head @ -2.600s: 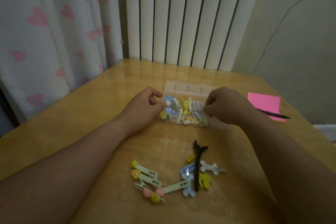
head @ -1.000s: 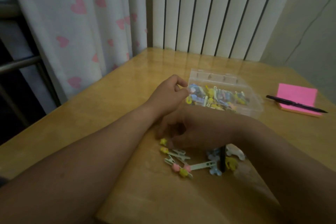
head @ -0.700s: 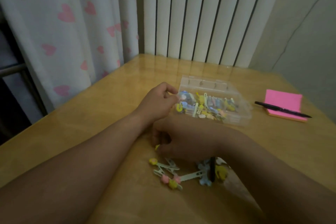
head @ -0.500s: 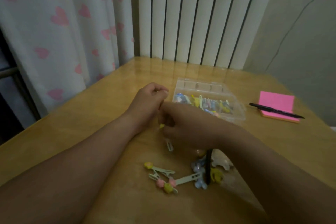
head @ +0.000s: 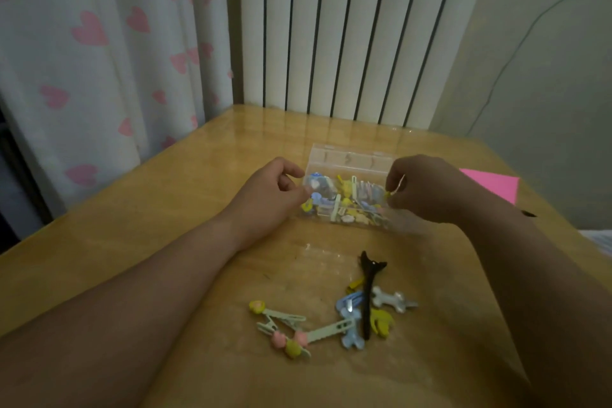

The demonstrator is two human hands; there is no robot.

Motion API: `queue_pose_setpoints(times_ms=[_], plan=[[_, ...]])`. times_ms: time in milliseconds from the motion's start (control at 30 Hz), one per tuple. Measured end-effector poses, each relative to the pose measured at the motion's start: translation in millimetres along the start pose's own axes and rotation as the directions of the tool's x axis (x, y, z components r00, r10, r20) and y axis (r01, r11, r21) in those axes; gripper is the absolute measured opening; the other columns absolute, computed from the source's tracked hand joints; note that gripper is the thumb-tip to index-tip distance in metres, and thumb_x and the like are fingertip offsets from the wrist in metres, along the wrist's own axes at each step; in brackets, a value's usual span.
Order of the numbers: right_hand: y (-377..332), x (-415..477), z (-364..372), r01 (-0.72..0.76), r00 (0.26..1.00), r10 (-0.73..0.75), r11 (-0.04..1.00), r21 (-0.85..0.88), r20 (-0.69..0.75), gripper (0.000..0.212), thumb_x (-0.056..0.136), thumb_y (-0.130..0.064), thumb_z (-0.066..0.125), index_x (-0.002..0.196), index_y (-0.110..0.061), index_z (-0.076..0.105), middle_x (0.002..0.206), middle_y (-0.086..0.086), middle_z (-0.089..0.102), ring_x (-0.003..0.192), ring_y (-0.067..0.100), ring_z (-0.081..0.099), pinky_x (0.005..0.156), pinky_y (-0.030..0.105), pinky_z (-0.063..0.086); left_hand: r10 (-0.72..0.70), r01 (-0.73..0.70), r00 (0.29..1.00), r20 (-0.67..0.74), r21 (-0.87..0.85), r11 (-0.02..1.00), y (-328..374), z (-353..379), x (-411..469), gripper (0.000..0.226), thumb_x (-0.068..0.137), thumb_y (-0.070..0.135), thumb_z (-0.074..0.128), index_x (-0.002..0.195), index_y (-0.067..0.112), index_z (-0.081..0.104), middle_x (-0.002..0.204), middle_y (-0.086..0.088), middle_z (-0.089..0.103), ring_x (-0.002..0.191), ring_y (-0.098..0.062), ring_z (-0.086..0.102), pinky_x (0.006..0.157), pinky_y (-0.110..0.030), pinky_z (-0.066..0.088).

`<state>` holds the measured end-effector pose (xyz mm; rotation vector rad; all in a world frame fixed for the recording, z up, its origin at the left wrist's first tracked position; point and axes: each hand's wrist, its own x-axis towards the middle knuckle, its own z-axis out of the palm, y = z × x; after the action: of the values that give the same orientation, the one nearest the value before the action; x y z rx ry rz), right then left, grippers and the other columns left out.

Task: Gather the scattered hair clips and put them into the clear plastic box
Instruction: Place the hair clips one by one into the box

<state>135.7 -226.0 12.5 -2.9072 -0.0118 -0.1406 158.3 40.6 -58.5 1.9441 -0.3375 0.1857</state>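
Yellow-tipped clip has come off the surface: right hand pinches it over the clear box, left hand holds the box. Loose clips still wait.

Home, most likely a bedroom. Evidence: white curtain printed with pink hearts on the left, white vertical-ribbed panel behind, looks like a radiator but can't confirm. Plain painted wall with 1 thin dark line running down it. Glossy wooden tabletop pushed into the corner. On it: small pastel hair clips, a clear plastic box holding more, a pink sticky pad. Pale fabric at the right edge, maybe bedding. Domestic stuff only.
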Motion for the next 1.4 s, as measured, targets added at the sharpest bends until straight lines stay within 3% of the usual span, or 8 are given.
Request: queue_pose_setpoints(times_ms=[300, 433, 533, 800, 1067, 1133, 1267, 1400], plan=[[1, 1, 13, -0.042, 0.997, 0.038, 0.997, -0.058, -0.063, 0.01, 0.092, -0.027, 0.078, 0.091, -0.025, 0.069, 0.09, -0.006, 0.064, 0.078, 0.009, 0.057, 0.061, 0.029, 0.046, 0.019, -0.019, 1.0, 0.008, 0.006, 1.0, -3, 0, 1, 0.025, 0.095, 0.035, 0.078, 0.114, 0.026, 0.065, 0.081, 0.004, 0.064, 0.068, -0.003, 0.056, 0.07, -0.026, 0.047], [2, 2, 6, -0.032, 0.995, 0.033, 0.999, 0.013, -0.09, 0.011, 0.096, -0.034, 0.075, 0.095, -0.025, 0.07, 0.088, -0.005, 0.07, 0.079, 0.013, 0.065, 0.071, 0.035, 0.058, 0.02, -0.02, 1.0, 0.007, 0.011, 1.0, -4, 0, 2, 0.024, 0.095, 0.035, 0.078, 0.113, 0.027, 0.066, 0.08, 0.005, 0.063, 0.066, -0.002, 0.055, 0.068, -0.025, 0.045], [-2, 1, 3, 0.042, 0.997, -0.037, 0.996, 0.073, -0.073, 0.012, 0.097, -0.035, 0.074, 0.097, -0.023, 0.072, 0.088, -0.005, 0.073, 0.08, 0.012, 0.067, 0.077, 0.039, 0.061, 0.022, -0.022, 1.0, 0.012, 0.007, 1.0, -4, 0, 2, 0.022, 0.095, 0.035, 0.077, 0.113, 0.028, 0.066, 0.079, 0.005, 0.062, 0.068, -0.003, 0.056, 0.07, -0.027, 0.046], [-32, -17, -9, 0.294, 0.943, -0.308, 0.949, 0.112, 0.13, 0.012, 0.095, -0.038, 0.076, 0.105, -0.032, 0.073, 0.098, -0.013, 0.068, 0.088, 0.002, 0.062, 0.069, 0.022, 0.045, 0.025, -0.025, 0.999, 0.02, 0.014, 1.0, -2, -1, 1, 0.024, 0.095, 0.034, 0.078, 0.115, 0.026, 0.066, 0.082, 0.0, 0.064, 0.071, -0.007, 0.058, 0.073, -0.029, 0.048], [-56, -29, -12, 0.392, 0.911, -0.399, 0.916, 0.088, 0.105, 0.009, 0.096, -0.035, 0.075, 0.104, -0.032, 0.072, 0.096, -0.017, 0.065, 0.088, 0.0, 0.06, 0.067, 0.018, 0.04, 0.032, -0.032, 0.999, 0.01, 0.02, 0.999, 2, -1, -1, 0.024, 0.095, 0.031, 0.077, 0.115, 0.021, 0.067, 0.082, 0.0, 0.066, 0.071, -0.008, 0.06, 0.072, -0.032, 0.05], [-71, -38, -12, 0.438, 0.881, -0.449, 0.893, 0.105, 0.147, 0.006, 0.096, -0.038, 0.074, 0.1, -0.035, 0.072, 0.094, -0.017, 0.065, 0.086, -0.001, 0.06, 0.067, 0.019, 0.04, 0.038, -0.038, 0.999, 0.015, 0.016, 0.999, 2, -2, -1, 0.025, 0.095, 0.029, 0.077, 0.116, 0.02, 0.067, 0.082, -0.002, 0.066, 0.072, -0.009, 0.06, 0.074, -0.033, 0.051], [-100, -57, -3, 0.52, 0.761, -0.538, 0.84, 0.155, 0.362, 0.012, 0.098, -0.041, 0.071, 0.105, -0.032, 0.072, 0.097, -0.012, 0.068, 0.088, 0.003, 0.064, 0.075, 0.024, 0.051, 0.017, -0.016, 0.999, 0.043, -0.023, 1.0, 0, -3, 1, 0.026, 0.093, 0.026, 0.078, 0.116, 0.021, 0.066, 0.082, -0.006, 0.067, 0.073, -0.01, 0.062, 0.077, -0.036, 0.052], [-113, -69, 10, 0.534, 0.664, -0.544, 0.825, 0.184, 0.513, 0.019, 0.093, -0.051, 0.075, 0.1, -0.034, 0.072, 0.09, -0.015, 0.07, 0.078, 0.0, 0.064, 0.067, 0.021, 0.046, 0.011, -0.011, 1.0, 0.014, -0.024, 1.0, -3, 0, 3, 0.023, 0.093, 0.029, 0.079, 0.112, 0.022, 0.067, 0.078, 0.0, 0.064, 0.068, -0.009, 0.06, 0.07, -0.031, 0.049]])
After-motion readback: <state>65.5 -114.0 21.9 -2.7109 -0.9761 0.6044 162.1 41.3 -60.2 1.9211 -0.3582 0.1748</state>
